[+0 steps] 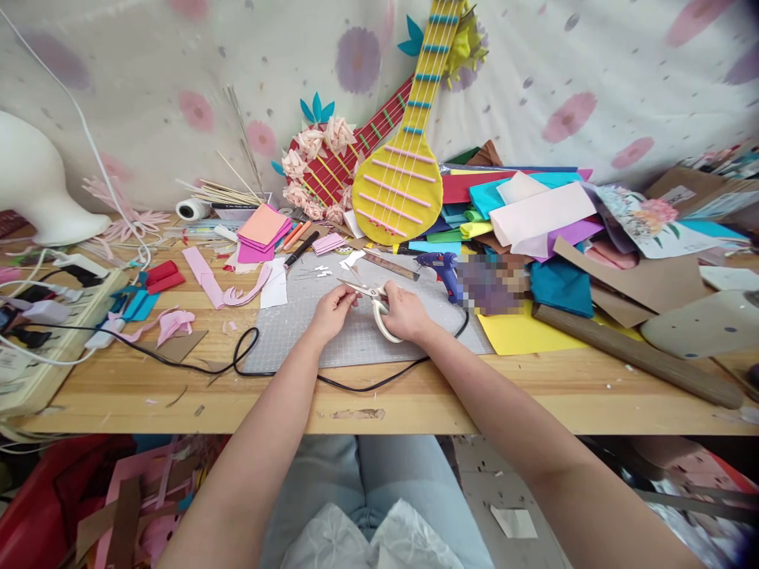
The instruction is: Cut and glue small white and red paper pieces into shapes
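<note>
scissors (371, 299) — white handles (steel blades) | right hand (403, 312): fingers clamped on them | left hand (332, 310): fingers pinched

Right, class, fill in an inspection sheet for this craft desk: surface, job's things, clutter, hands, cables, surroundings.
Surface: wooden table with grey cutting mat.
Job's things: scissors, white-handled, over the mat.
Clutter: felt sheets, pink squares, glue gun, ruler, paper scraps.
Hands: right hand grips the scissors; left hand pinches at the blade tips, contents too small to tell.
Cables: black cable snakes past the mat's front edge; power strip left.
Surroundings: yellow felt guitar, floral backdrop.
</note>
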{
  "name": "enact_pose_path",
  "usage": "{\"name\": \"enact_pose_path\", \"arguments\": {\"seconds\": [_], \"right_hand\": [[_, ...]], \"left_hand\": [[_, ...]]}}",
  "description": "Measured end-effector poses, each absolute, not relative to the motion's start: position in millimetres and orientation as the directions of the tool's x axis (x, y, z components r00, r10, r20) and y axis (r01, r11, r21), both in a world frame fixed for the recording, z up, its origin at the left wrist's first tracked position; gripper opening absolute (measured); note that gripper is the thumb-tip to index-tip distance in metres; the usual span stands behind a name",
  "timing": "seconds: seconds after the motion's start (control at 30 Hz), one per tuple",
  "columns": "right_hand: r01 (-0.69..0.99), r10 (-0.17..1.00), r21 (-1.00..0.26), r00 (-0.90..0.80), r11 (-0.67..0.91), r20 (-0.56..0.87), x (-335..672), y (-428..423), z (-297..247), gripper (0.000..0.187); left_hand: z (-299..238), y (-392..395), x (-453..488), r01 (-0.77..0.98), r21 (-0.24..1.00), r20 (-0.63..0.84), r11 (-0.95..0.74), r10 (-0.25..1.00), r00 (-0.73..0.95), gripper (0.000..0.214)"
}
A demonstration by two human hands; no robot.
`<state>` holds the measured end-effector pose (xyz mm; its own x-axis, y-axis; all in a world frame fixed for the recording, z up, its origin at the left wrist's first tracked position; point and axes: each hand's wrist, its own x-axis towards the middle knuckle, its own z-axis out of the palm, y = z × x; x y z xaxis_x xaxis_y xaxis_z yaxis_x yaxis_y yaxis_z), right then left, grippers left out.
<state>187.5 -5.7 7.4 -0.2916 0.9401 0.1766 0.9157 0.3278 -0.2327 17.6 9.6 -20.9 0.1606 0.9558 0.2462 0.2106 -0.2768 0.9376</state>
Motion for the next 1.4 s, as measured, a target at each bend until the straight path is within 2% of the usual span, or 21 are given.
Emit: {"name": "enact_pose_path", "arguments": {"seconds": [0.17,0.3,0.4,0.53,0.6,0.73,0.8,1.07,1.23,1.4], "right_hand": [[0.937,0.952,-0.185,-0.273,0.295,0.137,189,-5,9,0.025],[0.941,0.957,-0.198,-0.249,0.275,0.148,189,-5,7,0.024],[0.914,0.948,-0.278,-0.247,0.297,0.200,191,-4,6,0.022],[0.826,0.937,-0.445,-0.276,0.345,0.213,193,-3,5,0.012],[0.799,0.928,-0.476,-0.290,0.369,0.232,194,-2,4,0.011],[0.800,0.869,-0.382,-0.328,0.464,0.370,198,0,3,0.018],[0.797,0.849,-0.349,-0.352,0.493,0.395,200,1,3,0.021],[0.800,0.844,-0.306,-0.414,0.516,0.341,204,1,6,0.034],[0.804,0.877,-0.354,-0.416,0.478,0.239,202,-3,9,0.034],[0.822,0.885,-0.347,-0.362,0.451,0.293,205,0,6,0.043]], "left_hand": [[-21,10,17,0.201,0.941,0.241,-0.271,0.957,0.161,0.016],[-17,8,19,0.166,0.949,0.245,-0.269,0.957,0.154,0.016],[-14,7,20,0.144,0.955,0.239,-0.261,0.959,0.153,0.017],[-14,7,21,0.140,0.960,0.221,-0.244,0.962,0.161,0.018],[-14,7,21,0.143,0.959,0.221,-0.245,0.962,0.161,0.018],[-15,6,20,0.165,0.953,0.228,-0.254,0.961,0.157,0.018],[-15,6,20,0.168,0.951,0.234,-0.261,0.958,0.169,0.018],[-17,7,20,0.175,0.935,0.268,-0.308,0.937,0.223,0.020],[-16,6,20,0.193,0.940,0.245,-0.281,0.951,0.191,0.018],[-9,3,22,0.079,0.978,0.181,-0.194,0.971,0.154,0.016]]}}
